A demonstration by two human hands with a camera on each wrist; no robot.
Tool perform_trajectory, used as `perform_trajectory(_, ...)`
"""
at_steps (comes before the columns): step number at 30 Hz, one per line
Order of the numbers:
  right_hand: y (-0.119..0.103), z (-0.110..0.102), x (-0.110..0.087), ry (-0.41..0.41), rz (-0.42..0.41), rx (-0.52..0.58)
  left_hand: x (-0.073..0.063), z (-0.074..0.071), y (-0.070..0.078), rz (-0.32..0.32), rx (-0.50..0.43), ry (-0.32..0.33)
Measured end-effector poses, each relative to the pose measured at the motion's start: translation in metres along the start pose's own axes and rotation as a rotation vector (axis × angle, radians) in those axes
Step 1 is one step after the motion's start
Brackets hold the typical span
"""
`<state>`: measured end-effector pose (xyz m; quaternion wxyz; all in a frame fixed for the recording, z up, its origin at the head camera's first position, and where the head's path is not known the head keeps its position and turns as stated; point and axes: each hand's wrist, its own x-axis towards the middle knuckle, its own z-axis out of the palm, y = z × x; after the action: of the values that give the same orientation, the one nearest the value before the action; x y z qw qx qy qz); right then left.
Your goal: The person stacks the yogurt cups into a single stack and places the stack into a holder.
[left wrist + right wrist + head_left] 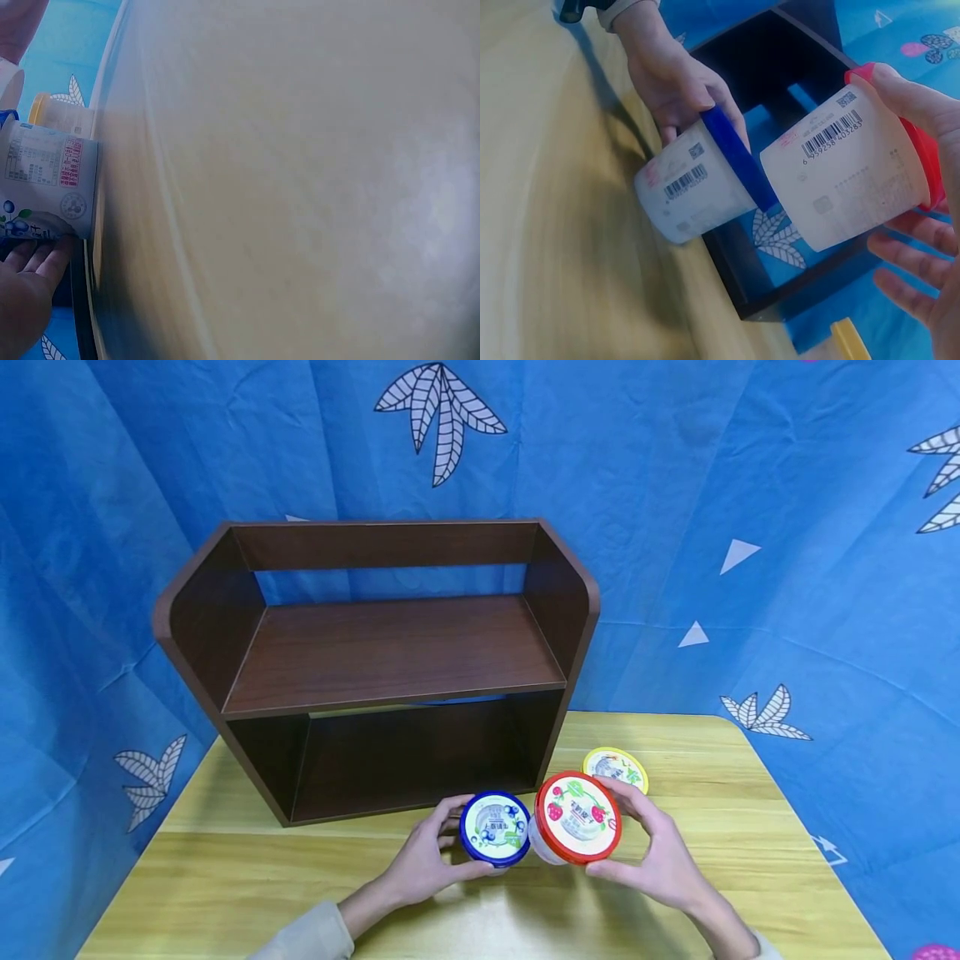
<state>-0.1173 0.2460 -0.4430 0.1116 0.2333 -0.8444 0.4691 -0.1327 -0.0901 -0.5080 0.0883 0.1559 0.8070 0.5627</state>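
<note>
My left hand (420, 864) grips a white tub with a blue lid (495, 828) that carries a blueberry print. Thumb and fingers lie round its side, and in the left wrist view this blueberry tub (52, 180) stands at the table surface. A tub with a red lid (579, 820) and strawberry print is held tilted in my right hand (663, 860), thumb and fingers at the lid's rim. In the right wrist view the red-lidded tub (840, 172) is off the table, beside the blue-lidded one (694, 180). Behind my right hand sits a yellow-lidded tub (615, 763), partly hidden.
A dark brown two-tier shelf (397, 647) stands on the light wooden table (225, 885), just behind the tubs. Its right side panel (558, 602) rises near the red-lidded tub. Blue patterned cloth (675, 485) hangs behind and along the sides.
</note>
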Motion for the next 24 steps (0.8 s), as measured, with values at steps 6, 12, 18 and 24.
perform_trajectory(6, -0.002, 0.005, 0.009, 0.006, -0.015, 0.005, 0.0, -0.001, 0.0, -0.008, -0.005, -0.005)
perform_trajectory(12, -0.003, 0.008, 0.015, 0.018, -0.018, 0.031, -0.001, -0.001, 0.0, -0.007, -0.009, -0.008)
perform_trajectory(18, -0.004, 0.013, 0.02, 0.007, -0.022, 0.063, 0.0, -0.001, 0.001, -0.005, -0.018, -0.013)
perform_trajectory(24, -0.003, 0.017, 0.024, -0.006, 0.005, 0.082, 0.0, -0.001, 0.0, -0.003, -0.027, -0.019)
